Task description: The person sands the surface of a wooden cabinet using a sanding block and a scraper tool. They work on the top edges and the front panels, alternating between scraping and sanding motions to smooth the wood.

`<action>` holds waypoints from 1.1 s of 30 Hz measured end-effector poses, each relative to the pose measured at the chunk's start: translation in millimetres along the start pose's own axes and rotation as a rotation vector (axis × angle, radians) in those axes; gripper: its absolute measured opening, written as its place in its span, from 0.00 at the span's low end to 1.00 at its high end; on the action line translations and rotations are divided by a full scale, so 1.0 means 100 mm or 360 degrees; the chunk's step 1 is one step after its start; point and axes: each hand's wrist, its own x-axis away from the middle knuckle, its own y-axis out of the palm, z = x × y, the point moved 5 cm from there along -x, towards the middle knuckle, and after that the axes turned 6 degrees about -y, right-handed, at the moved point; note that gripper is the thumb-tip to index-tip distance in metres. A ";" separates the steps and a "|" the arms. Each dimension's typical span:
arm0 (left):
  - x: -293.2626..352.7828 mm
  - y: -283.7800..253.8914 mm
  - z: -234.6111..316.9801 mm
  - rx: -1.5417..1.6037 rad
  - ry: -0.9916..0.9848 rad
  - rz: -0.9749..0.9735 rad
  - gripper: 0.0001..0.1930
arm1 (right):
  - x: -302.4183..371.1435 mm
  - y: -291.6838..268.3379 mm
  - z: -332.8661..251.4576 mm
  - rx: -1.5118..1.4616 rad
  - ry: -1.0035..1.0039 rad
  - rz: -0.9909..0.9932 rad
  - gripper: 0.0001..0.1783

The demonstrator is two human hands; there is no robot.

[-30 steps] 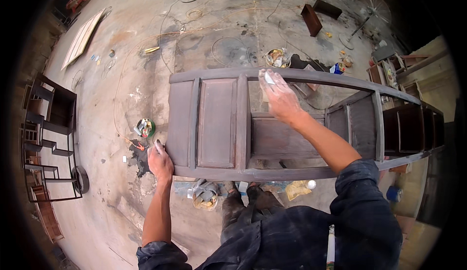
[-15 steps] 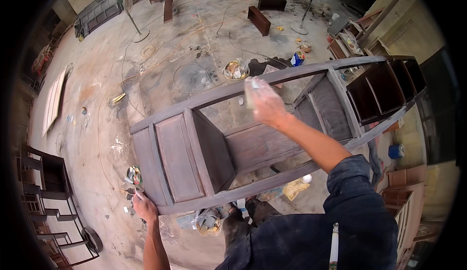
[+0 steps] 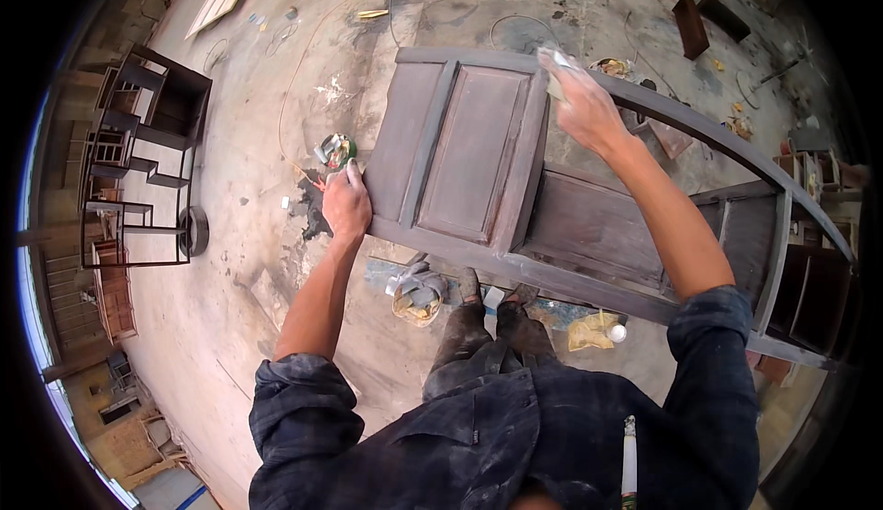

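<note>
A long wooden cabinet frame [image 3: 474, 151], dusty grey-brown with inset panels and open bays, lies across in front of me at about waist height. At its near left corner my left hand [image 3: 348, 206] is closed round the edge. On the far rail, where the panelled end meets the first open bay, my right hand [image 3: 589, 110] presses down, slightly blurred. Under its fingers is a pale flat piece of sandpaper [image 3: 556, 89], mostly covered by them. Whitish dust coats the fingers.
Beyond the left corner stands an open tin [image 3: 336, 149] on the concrete floor. By my feet are a bucket of rags [image 3: 416, 300] and a crumpled yellow bag [image 3: 593, 331]. A dark shelf unit [image 3: 175, 96] stands left; cords [image 3: 308, 45] cross the floor.
The view has swung to the left. My right hand has moved leftward along the far rail with the sandpaper, while my left hand stays at the near left corner.
</note>
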 end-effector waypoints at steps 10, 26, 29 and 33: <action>0.10 0.02 -0.03 0.0101 0.0013 0.0080 0.23 | 0.68 0.86 -2.21 -0.0538 -0.0835 -0.0513 0.42; 0.06 0.04 0.02 0.0176 0.0100 0.0109 0.21 | 1.06 0.68 -2.44 -0.0821 -0.0461 -0.0582 0.43; 0.09 0.02 0.06 0.0278 0.0205 0.0158 0.16 | 1.46 0.60 -2.70 -0.1097 -0.0224 -0.0573 0.29; 0.39 -0.29 0.36 0.0642 0.0710 0.0235 0.11 | 1.93 0.44 -2.68 -0.1026 0.0180 -0.0370 0.15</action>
